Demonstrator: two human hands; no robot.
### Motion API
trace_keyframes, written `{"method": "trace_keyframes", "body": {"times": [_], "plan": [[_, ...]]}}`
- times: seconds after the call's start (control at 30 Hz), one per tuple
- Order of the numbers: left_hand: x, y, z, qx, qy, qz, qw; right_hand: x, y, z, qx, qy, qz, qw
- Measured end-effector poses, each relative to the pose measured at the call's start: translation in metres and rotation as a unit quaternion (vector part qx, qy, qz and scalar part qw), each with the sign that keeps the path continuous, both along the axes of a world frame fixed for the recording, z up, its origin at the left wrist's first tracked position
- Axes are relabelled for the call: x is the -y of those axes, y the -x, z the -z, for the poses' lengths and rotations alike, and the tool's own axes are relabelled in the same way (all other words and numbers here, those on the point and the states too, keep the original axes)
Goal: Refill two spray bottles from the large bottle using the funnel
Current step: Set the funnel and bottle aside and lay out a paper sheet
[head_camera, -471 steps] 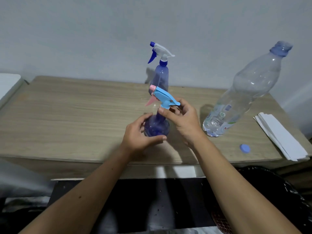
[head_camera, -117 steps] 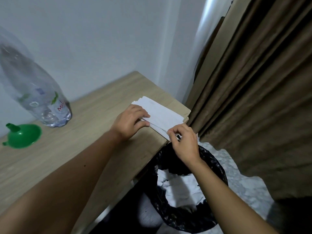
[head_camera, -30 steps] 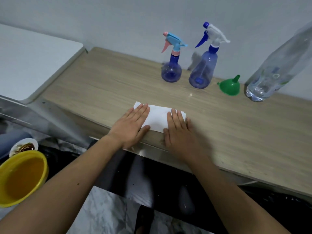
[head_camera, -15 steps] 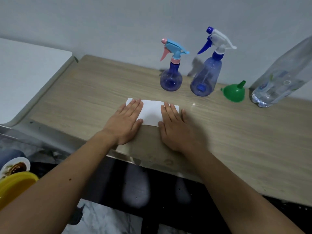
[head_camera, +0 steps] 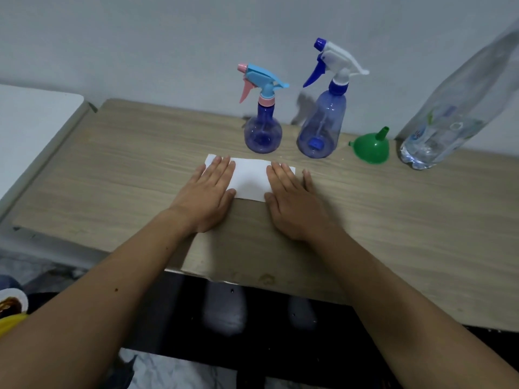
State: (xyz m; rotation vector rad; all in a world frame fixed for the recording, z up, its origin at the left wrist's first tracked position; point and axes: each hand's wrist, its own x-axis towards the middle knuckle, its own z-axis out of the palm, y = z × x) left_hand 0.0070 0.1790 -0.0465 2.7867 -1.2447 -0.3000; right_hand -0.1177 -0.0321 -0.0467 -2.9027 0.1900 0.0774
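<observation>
Along the back of the tabletop point(head_camera: 112, 175), by the wall, stand left to right: small spray bottle point(head_camera: 262, 130); taller spray bottle point(head_camera: 323, 119); funnel point(head_camera: 371, 147), mouth down; large bottle point(head_camera: 449, 119); before the sprayers lies a paper sheet point(head_camera: 250, 178), left hand point(head_camera: 206, 196) and right hand point(head_camera: 295, 204) flat on its ends.

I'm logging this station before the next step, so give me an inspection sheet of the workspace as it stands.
Surface: wooden table, light grain, marks near its front edge.
Job's things: small spray bottle and tall spray bottle upright with heads on; green funnel lying spout up beside them; large bottle at right, a little water at its bottom.
Clutter: white paper flat in front of the spray bottles.
Hands: left hand and right hand press flat on the paper's ends.
Cables: nothing seen.
Surroundings: grey wall behind; white surface at left; yellow bowl below.
</observation>
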Motion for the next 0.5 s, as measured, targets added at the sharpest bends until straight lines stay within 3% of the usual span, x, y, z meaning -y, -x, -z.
{"method": "trace_keyframes", "body": {"times": [0.5], "plan": [[0.096,0.057,-0.006,-0.005,0.023,0.036,0.999,0.078,0.069,0.001,0.002,0.018,0.046,0.999]]}}
